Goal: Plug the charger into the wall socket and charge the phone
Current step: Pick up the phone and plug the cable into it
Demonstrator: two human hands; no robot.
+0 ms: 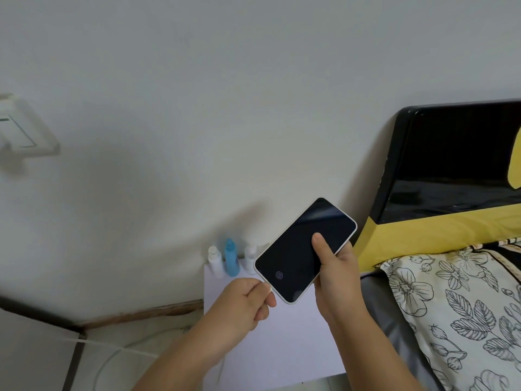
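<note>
A phone [298,249] with a white rim and a dark screen showing a small fingerprint icon is held tilted above a white bedside table [282,348]. My right hand [335,275] grips its right edge, thumb on the screen. My left hand [248,303] is pinched at the phone's lower end, its fingers closed on what seems to be the cable plug, mostly hidden. A thin white cable [112,354] loops over the floor on the left. A white wall plate [19,131] sits at the far left; I cannot tell whether a charger is in it.
Three small bottles, one blue [231,258], stand at the table's back edge against the wall. To the right is a bed with a black and yellow headboard [439,170] and a floral pillow [456,311]. Tiled floor lies at the lower left.
</note>
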